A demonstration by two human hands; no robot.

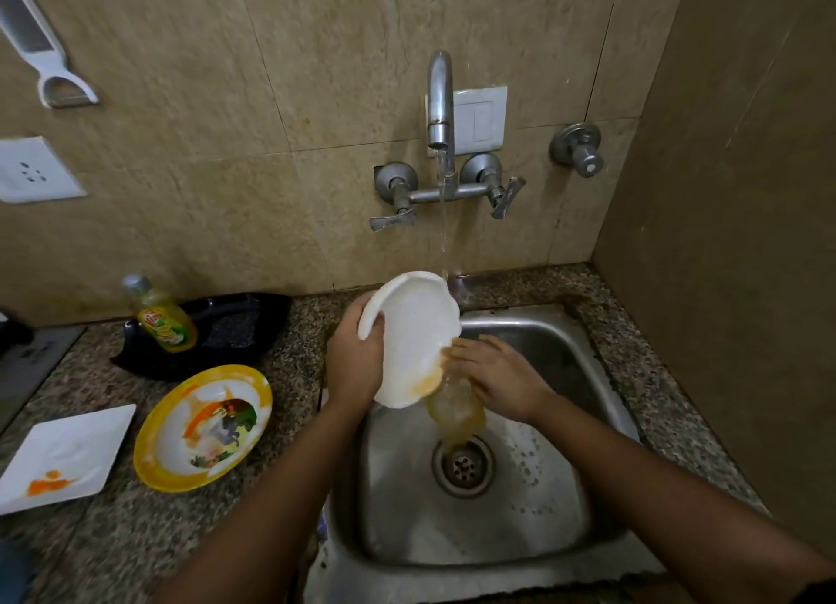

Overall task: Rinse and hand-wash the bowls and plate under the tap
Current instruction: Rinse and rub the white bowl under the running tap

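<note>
On my feed, two forearms come in from the bottom edge, both bare from elbow to wrist. The left hand (355, 359) and the right hand (497, 377) are uncovered as well; the left thumb shows a short nail, and the right fingers look wet. At the lower right corner, a sliver of dark fabric, perhaps a sleeve hem, edges the right arm

The left hand (355, 359) grips a tilted white bowl (411, 332) under the running tap (439, 105); the right hand (497, 377) rubs its lower edge over the sink (565, 490).
</note>
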